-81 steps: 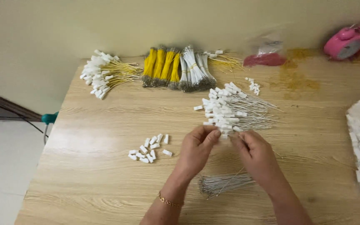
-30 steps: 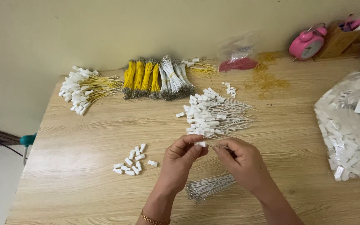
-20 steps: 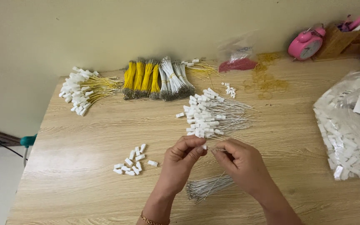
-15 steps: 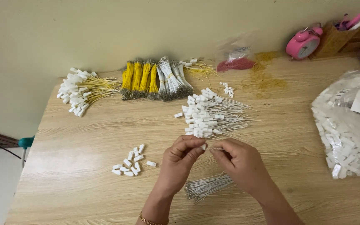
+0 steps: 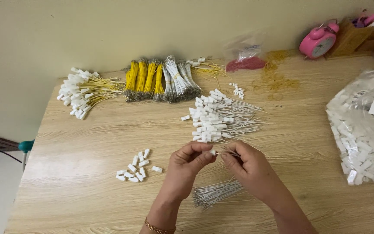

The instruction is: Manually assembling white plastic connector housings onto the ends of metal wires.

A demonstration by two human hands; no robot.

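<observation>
A small white plastic connector [image 5: 213, 152] is pinched in the left hand [image 5: 191, 162], meeting a thin white wire [image 5: 230, 151] gripped by the right hand [image 5: 245, 167]. One bundle of bare wires [image 5: 215, 193] lies at 6 o'clock beneath both hands (touching the surface [image 5: 87, 143]), about eleven loose connectors [image 5: 137, 167] at 9 o'clock, one finished pile [image 5: 219, 119] at 12.

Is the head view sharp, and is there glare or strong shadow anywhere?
Head view: soft, even light, with only faint shadows under the left hand and right hand; the table grain and the wired connectors are sharp; the clear bag shows some glare; the thin wire at the fingertips is hard to make out; the far table edge looks slightly curved.
</observation>
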